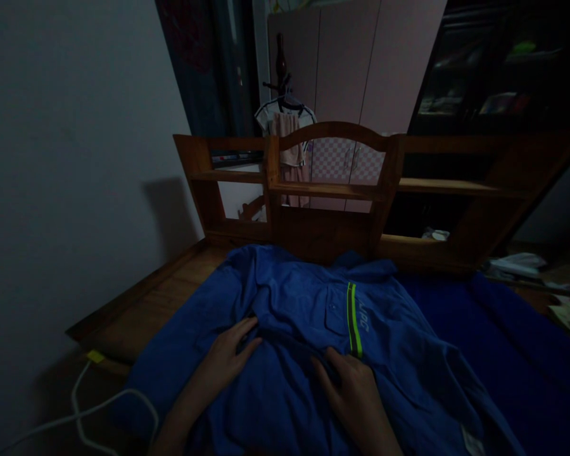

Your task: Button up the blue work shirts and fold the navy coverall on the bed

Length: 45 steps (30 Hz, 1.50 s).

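Note:
A blue work jacket (294,297) lies spread and wrinkled before me, with a flapped pocket and a black and neon-yellow stripe beside partly readable lettering. My left hand (230,349) is on its left part, thumb and fingers curled into the cloth. Right of centre, below the stripe, my right hand (349,380) has its fingers bent on the fabric. A fold runs across the cloth between the two hands. Some fingertips are lost in the folds and dim light.
Behind the jacket stands a wooden headboard (323,231) with open shelves. A darker blue sheet (460,316) covers the right side. Bare wooden boards (171,278) show at left, near a white cable (109,399) and the wall (99,158). Clothes (287,126) hang beyond the headboard.

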Each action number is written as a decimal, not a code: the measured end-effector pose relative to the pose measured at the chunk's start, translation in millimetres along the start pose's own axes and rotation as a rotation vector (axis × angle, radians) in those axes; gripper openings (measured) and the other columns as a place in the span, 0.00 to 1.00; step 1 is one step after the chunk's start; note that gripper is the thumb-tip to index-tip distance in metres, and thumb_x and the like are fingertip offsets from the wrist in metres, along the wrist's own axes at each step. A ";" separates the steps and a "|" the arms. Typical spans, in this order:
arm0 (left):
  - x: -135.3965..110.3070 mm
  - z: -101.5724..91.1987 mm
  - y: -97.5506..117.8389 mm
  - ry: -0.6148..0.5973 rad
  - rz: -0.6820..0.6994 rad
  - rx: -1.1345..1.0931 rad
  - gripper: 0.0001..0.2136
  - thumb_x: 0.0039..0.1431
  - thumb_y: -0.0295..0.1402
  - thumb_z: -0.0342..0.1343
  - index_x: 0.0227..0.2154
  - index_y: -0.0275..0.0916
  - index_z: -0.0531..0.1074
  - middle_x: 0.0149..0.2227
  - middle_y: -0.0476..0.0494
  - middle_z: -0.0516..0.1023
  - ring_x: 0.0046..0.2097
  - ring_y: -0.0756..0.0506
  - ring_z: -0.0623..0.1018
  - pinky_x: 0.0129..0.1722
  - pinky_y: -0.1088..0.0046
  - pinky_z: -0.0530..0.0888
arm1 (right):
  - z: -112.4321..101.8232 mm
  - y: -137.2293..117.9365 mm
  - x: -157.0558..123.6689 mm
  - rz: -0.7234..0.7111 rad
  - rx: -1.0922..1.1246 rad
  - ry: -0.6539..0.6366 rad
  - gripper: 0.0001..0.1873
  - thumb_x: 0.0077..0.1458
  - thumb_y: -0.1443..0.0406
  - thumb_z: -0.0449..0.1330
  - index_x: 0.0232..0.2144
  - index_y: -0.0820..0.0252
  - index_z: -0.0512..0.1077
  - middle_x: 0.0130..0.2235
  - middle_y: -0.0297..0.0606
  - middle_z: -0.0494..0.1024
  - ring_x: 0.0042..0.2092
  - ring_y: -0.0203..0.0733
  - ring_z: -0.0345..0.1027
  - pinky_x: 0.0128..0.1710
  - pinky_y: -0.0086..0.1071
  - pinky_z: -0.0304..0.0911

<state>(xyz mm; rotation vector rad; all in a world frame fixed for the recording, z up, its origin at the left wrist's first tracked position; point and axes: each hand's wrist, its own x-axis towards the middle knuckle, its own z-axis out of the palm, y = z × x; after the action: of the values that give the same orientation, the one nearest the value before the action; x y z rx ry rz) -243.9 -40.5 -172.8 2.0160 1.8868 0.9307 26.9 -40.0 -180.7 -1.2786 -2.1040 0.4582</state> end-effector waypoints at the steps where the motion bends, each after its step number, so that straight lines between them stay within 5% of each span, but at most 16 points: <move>1: -1.7 2.7 1.5 0.024 -0.021 -0.010 0.18 0.59 0.42 0.52 0.50 0.43 0.70 0.53 0.43 0.73 0.52 0.42 0.74 0.53 0.62 0.70 | 0.2 0.1 0.0 0.000 0.000 0.003 0.11 0.63 0.59 0.51 0.31 0.57 0.68 0.27 0.34 0.73 0.31 0.40 0.68 0.31 0.29 0.52; 10: -15.9 21.7 19.3 0.250 -0.057 -0.137 0.08 0.58 0.40 0.54 0.36 0.43 0.72 0.40 0.47 0.76 0.45 0.44 0.75 0.46 0.68 0.71 | 0.8 -0.5 0.1 -0.010 0.016 0.013 0.11 0.63 0.60 0.51 0.30 0.58 0.67 0.28 0.34 0.71 0.31 0.39 0.66 0.32 0.31 0.54; 16: -14.7 16.4 18.0 0.107 -0.034 -0.246 0.05 0.58 0.36 0.55 0.35 0.43 0.71 0.39 0.48 0.75 0.44 0.46 0.75 0.47 0.71 0.69 | -24.3 -42.2 16.8 -0.161 -0.034 0.230 0.12 0.59 0.63 0.55 0.46 0.56 0.67 0.45 0.41 0.70 0.47 0.46 0.63 0.46 0.38 0.59; 22: -12.6 10.2 18.8 -0.042 -0.010 -0.327 0.05 0.54 0.29 0.56 0.35 0.40 0.70 0.37 0.48 0.75 0.40 0.47 0.75 0.42 0.73 0.70 | -8.3 -87.7 51.4 -0.292 0.011 0.041 0.17 0.59 0.68 0.54 0.51 0.54 0.65 0.50 0.39 0.68 0.52 0.45 0.60 0.52 0.40 0.58; 25: -12.7 11.2 17.5 -0.028 -0.028 -0.320 0.07 0.51 0.24 0.55 0.33 0.39 0.70 0.37 0.48 0.75 0.40 0.47 0.74 0.42 0.73 0.69 | 19.0 -76.7 53.5 -0.278 -0.023 0.003 0.22 0.53 0.71 0.57 0.51 0.56 0.64 0.53 0.41 0.66 0.54 0.49 0.57 0.55 0.44 0.55; 30: -13.5 11.8 15.4 0.003 -0.020 -0.338 0.05 0.53 0.27 0.55 0.33 0.41 0.71 0.37 0.50 0.75 0.41 0.48 0.74 0.44 0.73 0.68 | 45.2 -49.6 44.8 -0.227 -0.068 0.074 0.12 0.54 0.74 0.54 0.40 0.57 0.69 0.39 0.39 0.70 0.44 0.46 0.62 0.52 0.47 0.55; 36: -13.3 13.9 13.6 0.040 -0.031 -0.343 0.06 0.54 0.28 0.54 0.35 0.41 0.71 0.38 0.50 0.75 0.42 0.49 0.75 0.46 0.74 0.68 | 47.4 -46.5 44.5 -0.266 -0.031 0.173 0.05 0.58 0.72 0.54 0.32 0.59 0.68 0.35 0.39 0.70 0.39 0.45 0.62 0.41 0.40 0.57; 45: -12.4 17.6 13.8 0.057 -0.083 -0.301 0.08 0.53 0.26 0.54 0.36 0.42 0.70 0.37 0.52 0.76 0.41 0.50 0.75 0.44 0.75 0.68 | 49.1 -47.1 39.5 -0.257 -0.016 0.074 0.06 0.56 0.71 0.57 0.37 0.56 0.69 0.33 0.34 0.73 0.38 0.43 0.65 0.47 0.44 0.52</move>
<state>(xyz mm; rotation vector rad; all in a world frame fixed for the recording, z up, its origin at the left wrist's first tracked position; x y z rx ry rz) -222.1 -50.0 -182.2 1.7403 1.7223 1.1809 -50.4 -26.0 -176.7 -0.9985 -2.1744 0.2781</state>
